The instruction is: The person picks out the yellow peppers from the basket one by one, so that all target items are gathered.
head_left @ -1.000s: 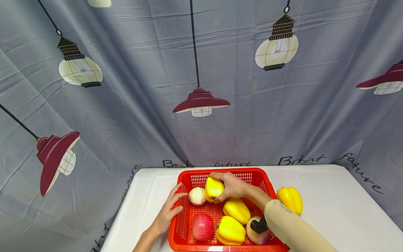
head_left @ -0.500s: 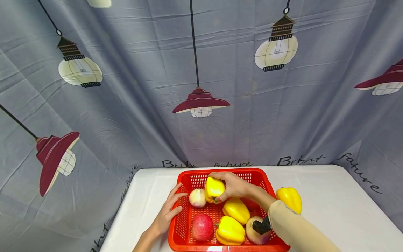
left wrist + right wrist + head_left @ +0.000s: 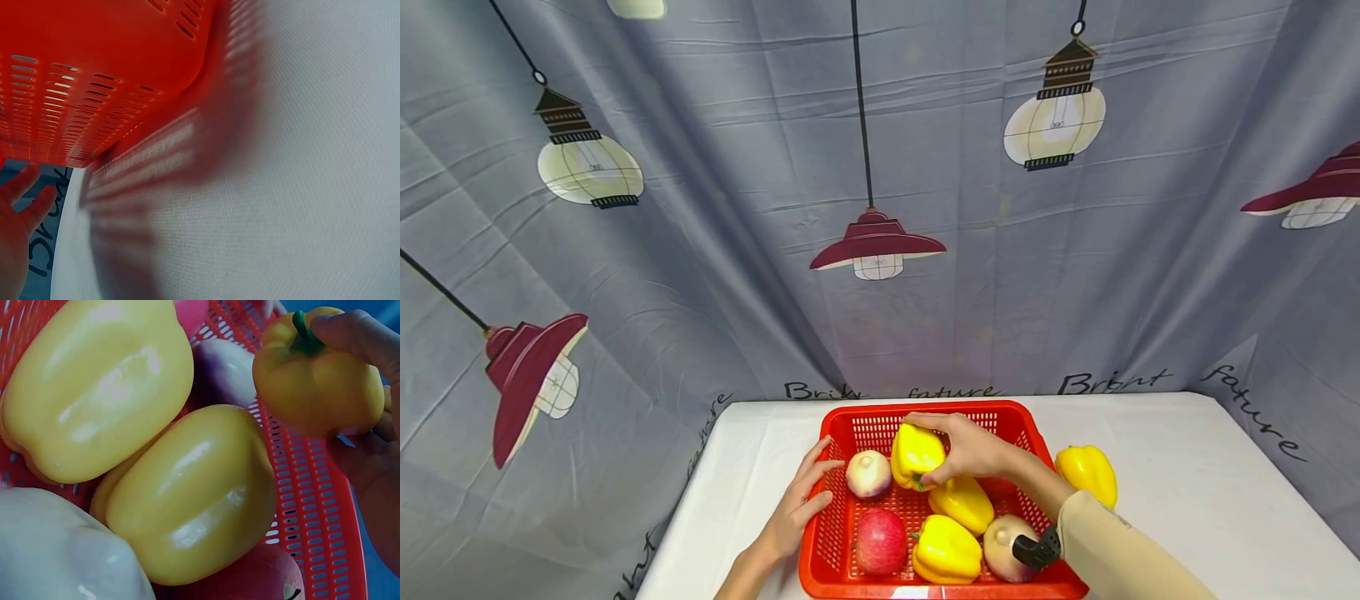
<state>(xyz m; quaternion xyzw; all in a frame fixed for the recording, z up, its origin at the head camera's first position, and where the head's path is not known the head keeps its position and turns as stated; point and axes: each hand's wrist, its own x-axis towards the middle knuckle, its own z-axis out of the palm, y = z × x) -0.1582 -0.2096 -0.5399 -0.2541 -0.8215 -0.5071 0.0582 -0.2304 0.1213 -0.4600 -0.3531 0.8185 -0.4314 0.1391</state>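
Observation:
My right hand (image 3: 973, 450) grips a yellow bell pepper (image 3: 917, 457) over the back of a red plastic basket (image 3: 815, 575). In the right wrist view, the thumb presses near the green stem of this bell pepper (image 3: 319, 381). My left hand (image 3: 796, 510) rests on the basket's left rim, fingers extended. Left of the held pepper is a white-and-purple turnip (image 3: 868, 474). Two more yellow peppers lie in the basket, one in the middle (image 3: 962, 504) and one at the front (image 3: 947, 550). A red apple (image 3: 882, 542) sits front left.
Another turnip (image 3: 1009, 548) lies front right in the basket, partly behind a black wrist strap. The right wrist view shows a second red apple (image 3: 250, 575), largely hidden in the head view. A yellow pepper (image 3: 1088, 475) lies outside on the white table (image 3: 1180, 500).
My right hand has shifted slightly right and toward me with the bell pepper. The turnip beside it has tipped, showing more purple. My left hand stays on the rim.

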